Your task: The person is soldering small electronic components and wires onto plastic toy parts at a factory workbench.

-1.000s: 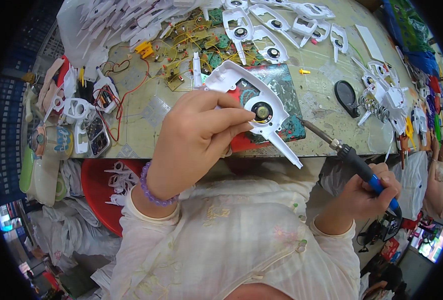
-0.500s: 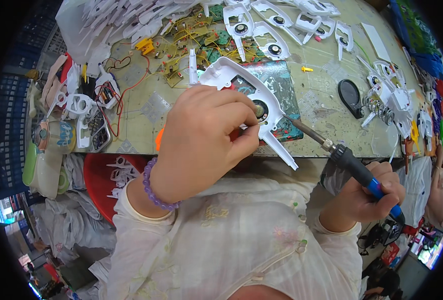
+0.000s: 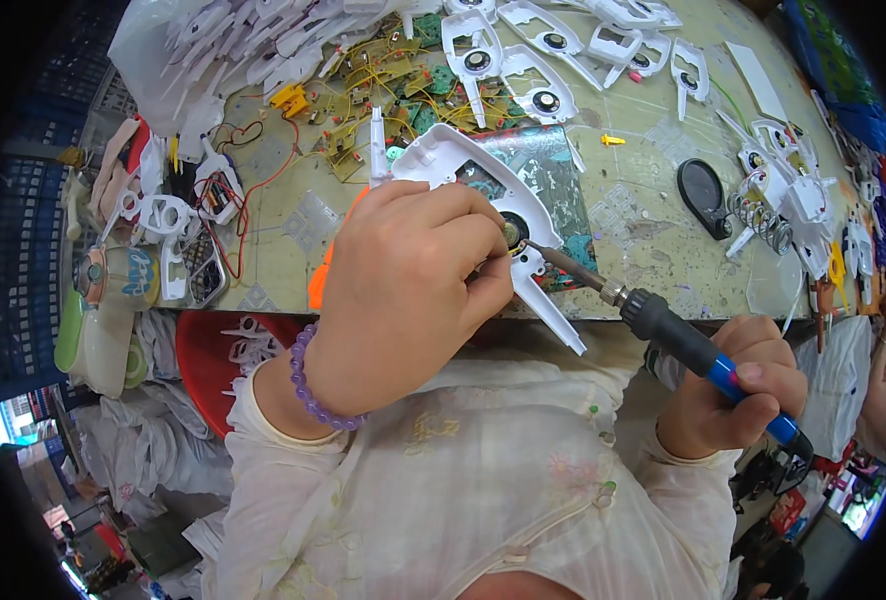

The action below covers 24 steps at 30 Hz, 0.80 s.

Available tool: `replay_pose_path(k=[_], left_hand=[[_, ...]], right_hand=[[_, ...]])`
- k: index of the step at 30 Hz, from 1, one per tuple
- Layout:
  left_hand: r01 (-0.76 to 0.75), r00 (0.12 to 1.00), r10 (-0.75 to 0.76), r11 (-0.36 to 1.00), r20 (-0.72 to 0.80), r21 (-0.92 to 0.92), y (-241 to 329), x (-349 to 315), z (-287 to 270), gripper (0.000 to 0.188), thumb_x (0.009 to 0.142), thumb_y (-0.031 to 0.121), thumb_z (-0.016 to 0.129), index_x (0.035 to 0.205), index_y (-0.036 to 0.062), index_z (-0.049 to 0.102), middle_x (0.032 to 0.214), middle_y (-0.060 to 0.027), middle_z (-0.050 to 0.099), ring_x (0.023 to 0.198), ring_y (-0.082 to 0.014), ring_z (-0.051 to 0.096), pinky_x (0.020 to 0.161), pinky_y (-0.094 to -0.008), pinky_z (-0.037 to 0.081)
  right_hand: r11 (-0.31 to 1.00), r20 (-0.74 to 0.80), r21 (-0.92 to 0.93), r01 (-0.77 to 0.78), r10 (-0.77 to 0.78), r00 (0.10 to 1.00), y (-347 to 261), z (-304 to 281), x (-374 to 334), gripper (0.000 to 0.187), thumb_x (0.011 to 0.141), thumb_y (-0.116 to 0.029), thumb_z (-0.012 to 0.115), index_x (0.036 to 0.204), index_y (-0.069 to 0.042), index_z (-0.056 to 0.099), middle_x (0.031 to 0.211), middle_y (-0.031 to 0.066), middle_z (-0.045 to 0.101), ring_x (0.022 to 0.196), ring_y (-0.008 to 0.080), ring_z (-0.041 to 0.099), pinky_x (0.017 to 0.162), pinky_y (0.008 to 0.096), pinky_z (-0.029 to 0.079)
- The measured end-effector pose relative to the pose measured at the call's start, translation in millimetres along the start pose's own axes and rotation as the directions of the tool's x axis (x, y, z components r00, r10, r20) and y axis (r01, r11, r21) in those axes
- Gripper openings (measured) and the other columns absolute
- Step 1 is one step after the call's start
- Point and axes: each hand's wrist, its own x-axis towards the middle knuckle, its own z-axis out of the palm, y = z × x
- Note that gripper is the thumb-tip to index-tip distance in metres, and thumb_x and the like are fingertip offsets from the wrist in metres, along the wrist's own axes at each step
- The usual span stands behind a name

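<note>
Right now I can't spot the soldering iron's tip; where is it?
Head view, centre: the tip touches the white plastic shell, right beside the left hand.

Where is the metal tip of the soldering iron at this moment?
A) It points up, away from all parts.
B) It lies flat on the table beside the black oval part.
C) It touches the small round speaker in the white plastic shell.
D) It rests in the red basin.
C: the right hand holds the soldering iron with its tip on the round speaker in the white plastic shell, which the left hand grips.
</note>
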Motion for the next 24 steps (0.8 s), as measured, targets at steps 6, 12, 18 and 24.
replay_pose_path(k=[6, 12, 18, 24], left_hand=[[-0.010, 1.000, 0.009, 1.000, -0.007, -0.008, -2.3, -2.0, 0.8, 0.010, 0.064, 0.005, 0.070, 0.067, 0.0045, 0.061, 0.081, -0.0043, 0.065, 0.074, -0.0226, 0.061, 0.069, -0.0340, 0.046], [-0.039, 0.999, 0.039, 0.999, -0.030, -0.004, -3.4, -1.5, 4.2, 0.009, 0.066, 0.006, 0.068, 0.066, 0.0042, 0.059, 0.077, -0.0040, 0.063, 0.071, -0.0227, 0.059, 0.075, -0.0362, 0.045], [-0.052, 0.997, 0.053, 0.999, -0.048, 0.011, -3.2, -2.6, 5.7, 0.008, 0.067, 0.006, 0.066, 0.067, 0.0038, 0.058, 0.074, -0.0044, 0.061, 0.070, -0.0232, 0.058, 0.079, -0.0399, 0.044], [-0.052, 0.998, 0.053, 0.999, -0.047, 0.016, -2.8, -2.7, 6.4, 0.008, 0.067, 0.007, 0.066, 0.067, 0.0038, 0.058, 0.073, -0.0045, 0.060, 0.070, -0.0233, 0.057, 0.080, -0.0399, 0.044]], right_hand=[[0.999, -0.014, 0.018, 0.030, -0.029, 0.999, 1.9, 1.8, -1.2, 0.033, 0.093, -0.035, 0.050, 0.083, -0.004, 0.049, 0.060, 0.0026, 0.044, 0.046, 0.0128, 0.040, 0.039, 0.0256, 0.032], [0.999, 0.020, 0.022, 0.031, -0.031, 0.999, 0.8, 0.7, 1.6, 0.032, 0.092, -0.034, 0.052, 0.083, -0.003, 0.050, 0.061, 0.0025, 0.044, 0.046, 0.0129, 0.040, 0.039, 0.0256, 0.033], [1.000, 0.091, 0.021, -0.001, -0.001, 0.996, -3.1, -1.2, 6.4, 0.032, 0.091, -0.034, 0.054, 0.083, -0.003, 0.053, 0.061, 0.0030, 0.046, 0.046, 0.0134, 0.040, 0.040, 0.0265, 0.032], [0.999, 0.285, -0.040, 0.023, -0.010, 0.958, -16.9, -1.7, 30.8, 0.027, 0.088, -0.030, 0.058, 0.083, -0.004, 0.055, 0.061, 0.0028, 0.046, 0.047, 0.0134, 0.039, 0.041, 0.0273, 0.029]])
